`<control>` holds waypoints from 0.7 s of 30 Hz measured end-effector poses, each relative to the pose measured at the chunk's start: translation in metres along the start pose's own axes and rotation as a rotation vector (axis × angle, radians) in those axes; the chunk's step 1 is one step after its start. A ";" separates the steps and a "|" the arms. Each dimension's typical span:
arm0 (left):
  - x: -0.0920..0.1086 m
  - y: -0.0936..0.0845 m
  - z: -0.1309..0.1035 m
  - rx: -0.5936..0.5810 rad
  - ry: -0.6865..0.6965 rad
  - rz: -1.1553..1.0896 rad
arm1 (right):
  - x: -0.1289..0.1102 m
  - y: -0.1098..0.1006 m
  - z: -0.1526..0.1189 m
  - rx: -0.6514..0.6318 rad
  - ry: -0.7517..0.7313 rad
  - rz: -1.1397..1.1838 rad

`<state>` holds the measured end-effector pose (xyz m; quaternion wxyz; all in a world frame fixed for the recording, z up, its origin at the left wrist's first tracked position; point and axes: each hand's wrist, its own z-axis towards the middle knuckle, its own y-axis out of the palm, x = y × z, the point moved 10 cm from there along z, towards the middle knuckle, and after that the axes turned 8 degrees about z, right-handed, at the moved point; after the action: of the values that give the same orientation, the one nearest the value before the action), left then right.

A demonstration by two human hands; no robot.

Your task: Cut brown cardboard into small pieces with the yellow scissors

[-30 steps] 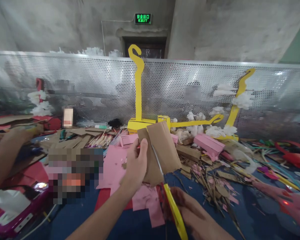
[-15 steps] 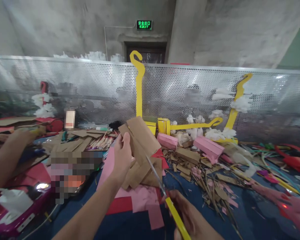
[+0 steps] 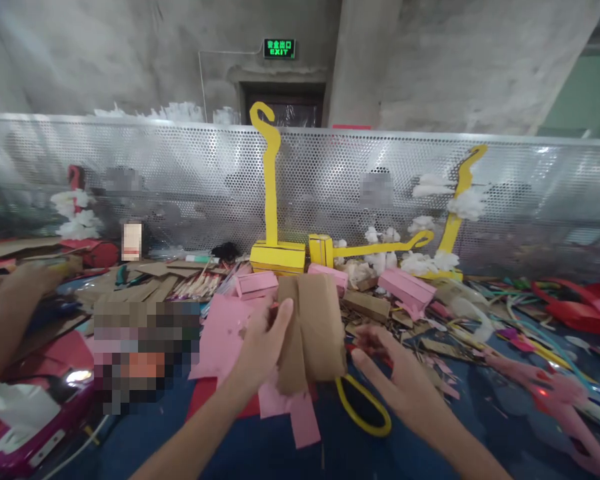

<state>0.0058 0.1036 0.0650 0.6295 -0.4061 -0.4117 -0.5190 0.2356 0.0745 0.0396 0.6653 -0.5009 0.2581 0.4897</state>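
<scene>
Brown cardboard pieces (image 3: 321, 327) stand upright at the middle, pinched along their left side by my left hand (image 3: 267, 333). To their right is my right hand (image 3: 387, 363), its fingers apart and curved beside a yellow scissor handle (image 3: 365, 408). That handle rests low on the blue table, and the blades are hidden behind the cardboard. Pink paper (image 3: 220, 337) and red paper (image 3: 200, 398) lie under and left of my left hand. Behind the cardboard are small pink boxes (image 3: 257, 285) and a yellow box with a tall hooked strip (image 3: 279, 257).
Cardboard scraps (image 3: 423, 333) spread at the right, near a pink glue gun (image 3: 545, 387). A purple power strip (image 3: 55, 433) with a white plug sits at the lower left. Another person's arm (image 3: 10, 300) reaches in from the left. A perforated metal panel (image 3: 190, 180) stands behind.
The scissors have left my right hand and lie behind the cardboard. My right hand has opened and risen toward the cardboard, which my left hand has turned and lowered. The view has shifted slightly.
</scene>
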 end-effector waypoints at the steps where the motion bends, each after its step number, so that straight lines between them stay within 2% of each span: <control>1: 0.003 0.007 -0.007 -0.023 0.024 0.029 | -0.007 0.007 0.000 -0.063 0.004 0.184; 2: 0.005 0.017 -0.014 -0.076 0.046 0.059 | -0.011 0.016 -0.001 -0.132 0.025 0.341; 4: 0.008 0.026 -0.024 -0.088 0.061 0.060 | -0.015 0.028 -0.003 -0.210 0.081 0.524; 8: 0.009 0.043 -0.034 -0.205 0.037 -0.008 | -0.008 0.036 -0.008 -0.221 0.121 0.608; 13: 0.007 0.042 -0.033 -0.223 0.021 -0.041 | -0.012 0.031 -0.009 -0.185 0.040 0.538; 17: -0.003 0.042 -0.030 -0.224 -0.051 -0.061 | -0.023 0.020 -0.005 -0.123 -0.065 0.350; 21: -0.019 0.050 -0.034 -0.267 -0.206 -0.215 | -0.043 0.003 -0.007 -0.042 -0.314 0.110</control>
<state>0.0564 0.0844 0.0321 0.4654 -0.4907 -0.4426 -0.5889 0.2175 0.0506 0.0721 0.6591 -0.4172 0.1678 0.6028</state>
